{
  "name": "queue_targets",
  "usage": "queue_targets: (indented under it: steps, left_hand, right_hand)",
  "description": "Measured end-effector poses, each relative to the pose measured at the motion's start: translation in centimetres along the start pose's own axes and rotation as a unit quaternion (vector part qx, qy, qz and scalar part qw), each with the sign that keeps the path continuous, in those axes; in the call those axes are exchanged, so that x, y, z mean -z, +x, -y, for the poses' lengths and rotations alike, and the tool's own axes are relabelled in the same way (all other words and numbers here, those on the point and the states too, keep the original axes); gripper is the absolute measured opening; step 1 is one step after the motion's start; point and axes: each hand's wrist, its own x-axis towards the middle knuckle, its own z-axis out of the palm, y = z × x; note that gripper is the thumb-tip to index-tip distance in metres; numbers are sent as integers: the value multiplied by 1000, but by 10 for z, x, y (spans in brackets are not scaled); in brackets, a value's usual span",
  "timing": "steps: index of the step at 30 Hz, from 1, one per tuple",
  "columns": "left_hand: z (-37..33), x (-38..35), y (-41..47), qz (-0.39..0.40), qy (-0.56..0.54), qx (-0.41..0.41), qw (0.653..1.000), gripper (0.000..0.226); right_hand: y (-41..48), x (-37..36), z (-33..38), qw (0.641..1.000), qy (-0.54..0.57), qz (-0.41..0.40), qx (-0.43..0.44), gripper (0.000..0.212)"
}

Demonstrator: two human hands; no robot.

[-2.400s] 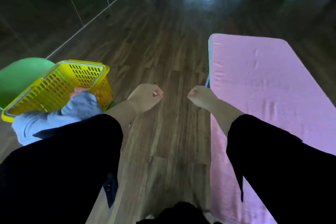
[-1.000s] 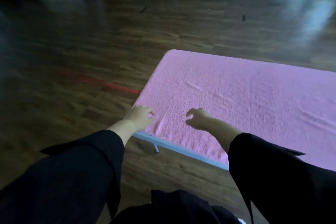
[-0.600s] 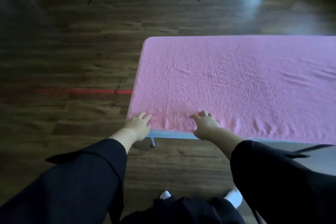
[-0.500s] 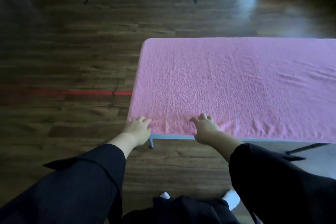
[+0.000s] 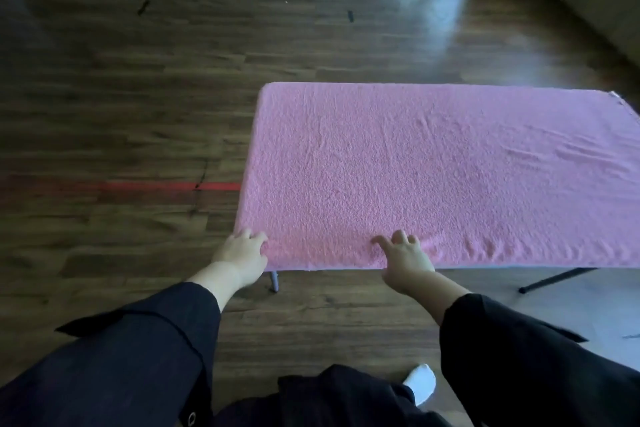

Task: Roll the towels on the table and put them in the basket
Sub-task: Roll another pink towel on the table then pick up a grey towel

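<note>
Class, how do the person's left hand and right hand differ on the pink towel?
The left hand sits at the near left corner of the pink towel; the right hand lies further along its near edge. Right hand's fingers spread; left hand's bunch together. Both touch it.

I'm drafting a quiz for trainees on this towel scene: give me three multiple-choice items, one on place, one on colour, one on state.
1. Where on the towel does the left hand rest? A) near left corner B) far right corner C) middle
2. Towel colour? A) blue B) pink C) white
3. The towel is: A) rolled up B) spread flat C) heaped
Answers: 1 A, the hand sits on that corner; 2 B, it is pink throughout; 3 B, no roll has begun.
</note>
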Motion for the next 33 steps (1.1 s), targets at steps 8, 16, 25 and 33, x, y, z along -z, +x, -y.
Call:
queue_targets:
  steps: [8, 16, 25, 33]
  left_hand:
    - [-62, 15, 12, 2, 24, -89, 996, 57]
    - [-112, -8, 3, 14, 47, -91, 995, 49]
    - [-216, 3, 8, 30, 37, -90, 995, 63]
    - [-336, -15, 20, 48, 32, -148, 987, 74]
  right_hand:
    - [7, 21, -23, 998, 64, -8, -17, 52]
    - [-14, 14, -123, 996, 21, 15, -85, 79]
    - [-12, 26, -183, 987, 134, -48, -70, 57]
    - [2, 65, -337, 989, 15, 53, -136, 68]
